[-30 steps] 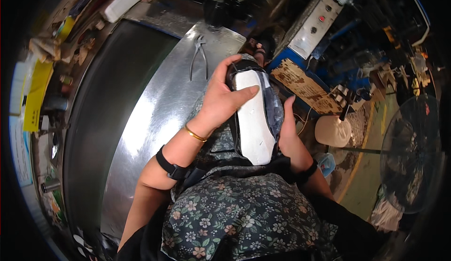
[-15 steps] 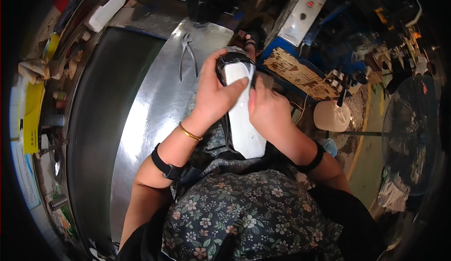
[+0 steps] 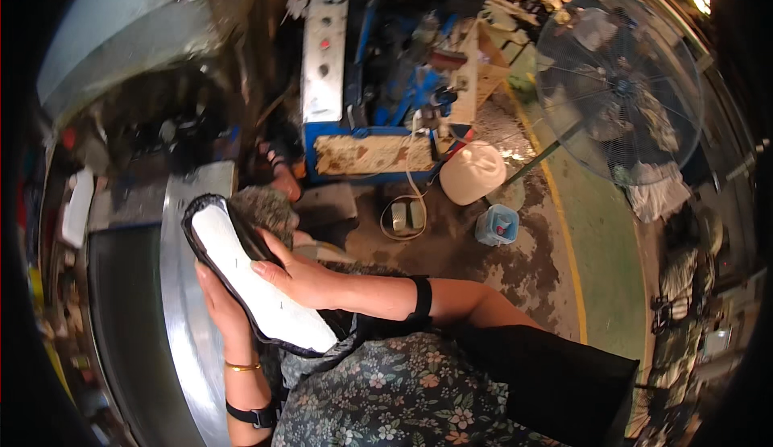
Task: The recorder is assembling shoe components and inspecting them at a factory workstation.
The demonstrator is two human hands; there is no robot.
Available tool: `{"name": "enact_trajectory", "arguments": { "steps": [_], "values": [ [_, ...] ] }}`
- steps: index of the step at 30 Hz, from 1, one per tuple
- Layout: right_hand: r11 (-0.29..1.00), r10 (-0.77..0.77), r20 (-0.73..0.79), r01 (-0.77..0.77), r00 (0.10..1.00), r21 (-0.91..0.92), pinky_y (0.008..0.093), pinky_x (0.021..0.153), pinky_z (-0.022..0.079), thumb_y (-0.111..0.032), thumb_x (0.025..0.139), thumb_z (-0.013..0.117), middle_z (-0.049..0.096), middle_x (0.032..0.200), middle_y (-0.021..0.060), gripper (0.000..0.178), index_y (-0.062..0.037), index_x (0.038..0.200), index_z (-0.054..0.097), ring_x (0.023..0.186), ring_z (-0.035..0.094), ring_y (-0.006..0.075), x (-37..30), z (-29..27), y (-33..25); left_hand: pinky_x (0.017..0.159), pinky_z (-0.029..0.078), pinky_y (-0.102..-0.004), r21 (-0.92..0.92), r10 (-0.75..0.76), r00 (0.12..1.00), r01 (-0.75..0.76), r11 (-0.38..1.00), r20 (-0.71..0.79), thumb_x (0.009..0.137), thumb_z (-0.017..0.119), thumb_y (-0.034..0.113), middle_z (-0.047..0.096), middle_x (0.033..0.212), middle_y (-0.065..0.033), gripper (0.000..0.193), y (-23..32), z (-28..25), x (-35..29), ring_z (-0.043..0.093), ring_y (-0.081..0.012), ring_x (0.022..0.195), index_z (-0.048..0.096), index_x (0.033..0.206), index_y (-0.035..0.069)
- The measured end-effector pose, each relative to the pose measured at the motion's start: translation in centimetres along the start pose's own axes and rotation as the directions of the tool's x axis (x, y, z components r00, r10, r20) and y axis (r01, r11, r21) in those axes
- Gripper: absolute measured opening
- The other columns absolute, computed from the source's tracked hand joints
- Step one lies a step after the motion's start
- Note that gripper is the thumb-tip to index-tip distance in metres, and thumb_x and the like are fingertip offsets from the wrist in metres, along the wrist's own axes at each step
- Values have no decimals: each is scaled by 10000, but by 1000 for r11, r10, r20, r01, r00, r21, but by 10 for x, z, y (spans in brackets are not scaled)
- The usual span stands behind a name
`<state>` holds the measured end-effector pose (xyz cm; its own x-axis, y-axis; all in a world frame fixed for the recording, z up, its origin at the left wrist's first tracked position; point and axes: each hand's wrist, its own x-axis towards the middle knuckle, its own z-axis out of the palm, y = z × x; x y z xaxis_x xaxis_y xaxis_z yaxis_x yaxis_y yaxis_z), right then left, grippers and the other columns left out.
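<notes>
A black shoe upper (image 3: pixel 199 206) with a white insole (image 3: pixel 233 254) facing up lies tilted across my lap, its toe end pointing up and left. My left hand (image 3: pixel 225 314) supports it along the left side, fingers stretched against the black edge. Across the other side comes my right hand (image 3: pixel 298 276), its thumb pressed on the white insole. The right fingers wrap over the black side and partly disappear behind it. Small dark marks show on the insole. What fills the upper is hidden.
A shiny metal bench (image 3: pixel 179 262) and a dark conveyor belt (image 3: pixel 125 302) run along my left. Ahead stands a blue machine (image 3: pixel 310 149) with a button panel (image 3: pixel 324 60). To the right are a white jug (image 3: pixel 473 173), a light-blue container (image 3: pixel 497 226) and a large fan (image 3: pixel 620 84).
My view has swung right. The shoe upper has tilted, its toe end now toward the upper left. My left hand has slid down its side, and my right thumb now lies on the insole.
</notes>
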<state>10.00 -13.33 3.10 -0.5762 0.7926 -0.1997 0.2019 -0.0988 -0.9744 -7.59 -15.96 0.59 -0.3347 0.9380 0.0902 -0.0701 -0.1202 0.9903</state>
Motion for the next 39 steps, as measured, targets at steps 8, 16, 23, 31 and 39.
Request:
{"name": "enact_trajectory", "arguments": {
  "steps": [8,16,23,31,39],
  "values": [
    [953,-237,-208,269,949,139,335,969,469,-306,1043,471,388,1467,238,719,36,1536,75,1206,534,265,11,8,28,1014,430,-411,576,-263,908,30,817,325,1068,318,375,529,1300,-314,528,51,-8,24,530,-365,1252,432,1326,-72],
    [946,-313,-267,323,911,-9,375,1125,314,-270,1061,420,345,1502,223,633,6,1542,114,1379,371,281,-7,27,38,976,463,-386,790,-4,999,-30,612,40,1046,421,274,615,1180,-270,496,33,11,-62,603,-346,1130,406,1364,-106],
    [916,-399,-146,385,905,-115,379,1143,273,-277,1051,449,272,1546,241,690,30,1539,71,1421,309,310,-7,14,32,1015,419,-330,134,94,981,-72,988,-170,1069,396,291,596,1246,-156,401,-1,3,-31,562,-235,1158,555,1277,-13],
    [969,-234,120,241,965,-51,382,1204,131,-530,1042,262,136,1620,152,777,-18,1564,-2,1498,118,253,-12,-15,21,976,464,-297,-263,-169,927,265,928,336,1013,431,534,619,1189,-71,582,44,12,38,587,-159,1087,531,1324,52],
    [868,-465,77,437,882,234,338,1122,317,-245,1024,539,495,1402,107,349,-28,1296,559,1351,416,214,63,-50,-8,1156,275,-440,109,97,909,-153,982,405,943,637,255,488,1430,-214,485,19,21,42,308,-418,1437,513,1360,40]
  ]
}}
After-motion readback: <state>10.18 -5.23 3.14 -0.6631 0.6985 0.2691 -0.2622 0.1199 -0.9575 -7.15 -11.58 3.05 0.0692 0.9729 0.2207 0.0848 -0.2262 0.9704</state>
